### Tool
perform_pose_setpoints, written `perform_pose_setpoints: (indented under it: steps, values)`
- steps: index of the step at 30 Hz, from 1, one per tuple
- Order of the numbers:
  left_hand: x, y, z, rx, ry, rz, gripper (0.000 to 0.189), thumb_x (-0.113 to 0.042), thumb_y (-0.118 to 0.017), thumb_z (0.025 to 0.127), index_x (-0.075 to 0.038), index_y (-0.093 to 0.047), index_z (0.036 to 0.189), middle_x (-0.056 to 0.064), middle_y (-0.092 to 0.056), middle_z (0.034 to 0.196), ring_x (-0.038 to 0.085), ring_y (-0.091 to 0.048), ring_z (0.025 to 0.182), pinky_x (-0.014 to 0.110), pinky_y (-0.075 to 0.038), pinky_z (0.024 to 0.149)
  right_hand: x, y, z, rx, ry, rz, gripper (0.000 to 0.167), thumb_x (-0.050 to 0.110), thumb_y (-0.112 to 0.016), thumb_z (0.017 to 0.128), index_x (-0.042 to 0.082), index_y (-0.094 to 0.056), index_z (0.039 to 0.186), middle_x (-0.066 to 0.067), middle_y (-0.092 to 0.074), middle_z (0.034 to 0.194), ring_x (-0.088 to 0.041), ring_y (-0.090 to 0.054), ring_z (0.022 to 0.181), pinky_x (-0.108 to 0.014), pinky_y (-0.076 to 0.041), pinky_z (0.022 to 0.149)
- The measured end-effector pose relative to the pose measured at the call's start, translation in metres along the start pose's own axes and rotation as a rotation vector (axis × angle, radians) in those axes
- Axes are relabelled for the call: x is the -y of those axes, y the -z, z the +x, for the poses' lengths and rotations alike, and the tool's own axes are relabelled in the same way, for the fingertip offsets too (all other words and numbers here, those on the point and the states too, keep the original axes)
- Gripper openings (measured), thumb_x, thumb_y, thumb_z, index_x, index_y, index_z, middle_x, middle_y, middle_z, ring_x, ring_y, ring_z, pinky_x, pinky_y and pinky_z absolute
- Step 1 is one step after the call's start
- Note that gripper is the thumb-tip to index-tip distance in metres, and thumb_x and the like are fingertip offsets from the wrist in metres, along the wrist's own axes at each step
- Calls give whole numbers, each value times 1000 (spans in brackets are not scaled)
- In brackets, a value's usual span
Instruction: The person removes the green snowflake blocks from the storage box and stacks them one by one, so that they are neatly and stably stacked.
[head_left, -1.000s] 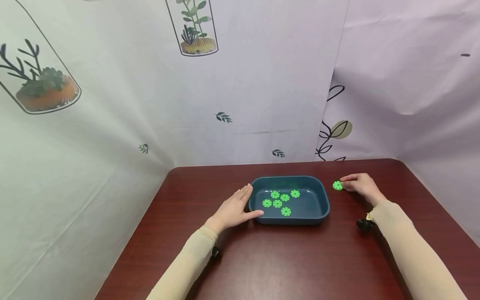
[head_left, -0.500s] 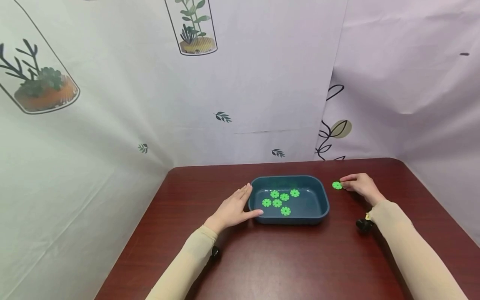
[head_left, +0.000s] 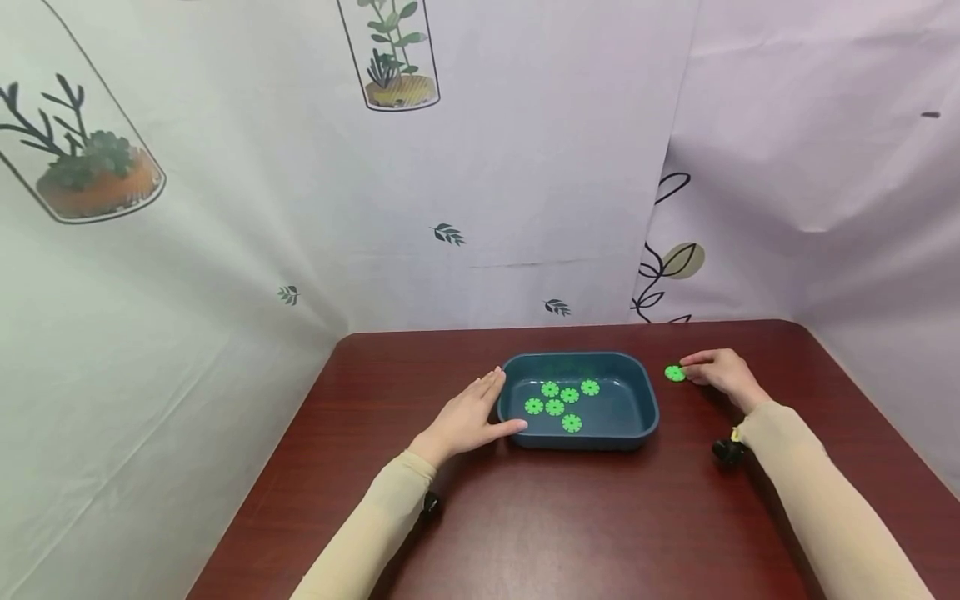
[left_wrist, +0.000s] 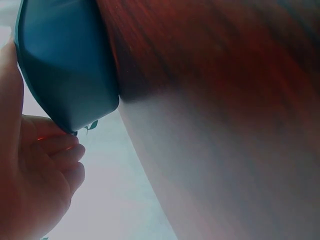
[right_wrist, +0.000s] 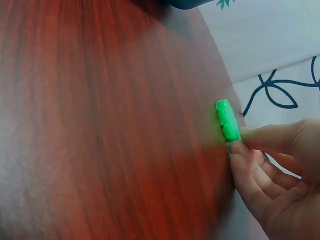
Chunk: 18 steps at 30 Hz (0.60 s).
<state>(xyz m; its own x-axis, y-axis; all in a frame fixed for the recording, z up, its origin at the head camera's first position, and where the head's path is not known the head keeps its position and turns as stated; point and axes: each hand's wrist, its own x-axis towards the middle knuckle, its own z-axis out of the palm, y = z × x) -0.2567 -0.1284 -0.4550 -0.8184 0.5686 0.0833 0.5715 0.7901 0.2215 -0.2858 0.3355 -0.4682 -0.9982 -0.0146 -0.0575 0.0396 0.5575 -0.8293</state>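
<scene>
My left hand (head_left: pixel 463 419) holds the left end of a dark blue plastic tray (head_left: pixel 650 400). Its thumb lies over the front left rim, and the other fingers reach along the end to the back corner. In the left wrist view, fingertips (left_wrist: pixel 75 172) bend in below the tray's outer wall (left_wrist: pixel 65 60). Several green notched snowflake discs (head_left: pixel 554 407) lie flat inside the tray, mostly toward its left half. Right of the tray, my right hand (head_left: pixel 726 375) pinches another green snowflake disc (head_left: pixel 674 373) by its edge. The right wrist view shows this disc (right_wrist: pixel 228 121) nearly edge-on.
Both stand on a dark red wooden table (head_left: pixel 570 517). A pale cloth backdrop (head_left: pixel 510 208) with plant drawings hangs behind and at the sides. Black wrist devices (head_left: pixel 728 451) sit under both forearms.
</scene>
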Motion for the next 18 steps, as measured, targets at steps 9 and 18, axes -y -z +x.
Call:
perform_pose_setpoints:
  steps: [9, 18]
  values:
    - [-1, 3, 2, 1, -10, -2, 102, -75, -51, 91, -4, -24, 160, 11, -24, 165, 21, -22, 152, 37, -24, 121, 19, 8, 0, -13, 22, 7, 41, 12, -62, 100, -17, -57, 129, -30, -65, 120, -32, -70, 100, -35, -59, 84]
    - [0, 0, 0, 2, -2, 0, 102, -75, -50, 90, -4, -25, 159, 11, -25, 165, 21, -22, 152, 36, -23, 121, 54, 16, 8, 11, 51, -71, 42, 18, -60, 102, -11, -57, 133, -32, -61, 127, -45, -63, 114, -56, -48, 100]
